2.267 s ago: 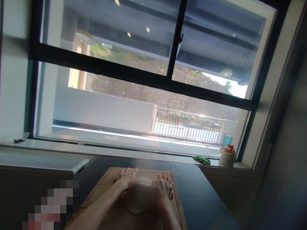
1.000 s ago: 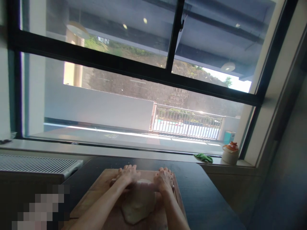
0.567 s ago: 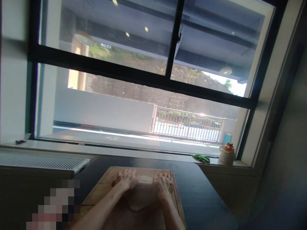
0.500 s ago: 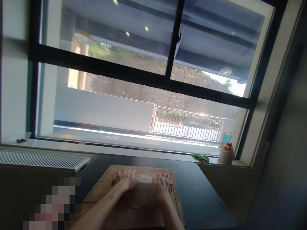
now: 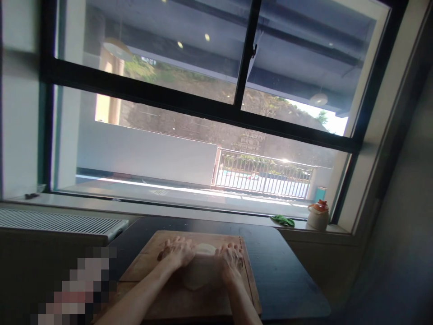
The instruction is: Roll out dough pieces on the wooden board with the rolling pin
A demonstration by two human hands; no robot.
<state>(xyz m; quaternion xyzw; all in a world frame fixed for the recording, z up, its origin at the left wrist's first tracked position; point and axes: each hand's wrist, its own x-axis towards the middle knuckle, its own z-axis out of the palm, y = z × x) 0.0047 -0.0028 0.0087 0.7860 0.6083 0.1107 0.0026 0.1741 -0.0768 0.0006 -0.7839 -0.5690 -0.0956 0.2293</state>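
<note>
A pale, flattened sheet of dough point(image 5: 198, 280) lies on a wooden board point(image 5: 149, 262). Across it runs a rolling pin point(image 5: 205, 256), of which only the middle stretch and dark tips at the ends show clearly. My left hand point(image 5: 179, 250) is closed over the pin's left part, fingers pointing away from me. On the right part, my right hand point(image 5: 230, 258) grips it the same way, knuckles up. Dough shows on both the far and near sides of the pin between my hands. The palms are hidden.
The board rests on a dark table point(image 5: 284, 275) below a large window. On the sill are a green cloth-like item point(image 5: 283, 220) and a pale jug with an orange top point(image 5: 318, 215). A white radiator point(image 5: 61, 221) stands at left. A blurred-out patch covers the lower left.
Both hands stay on the rolling pin in nearly the same place. The dough's near edge looks slightly higher and rounder. The whole view has shifted slightly.
</note>
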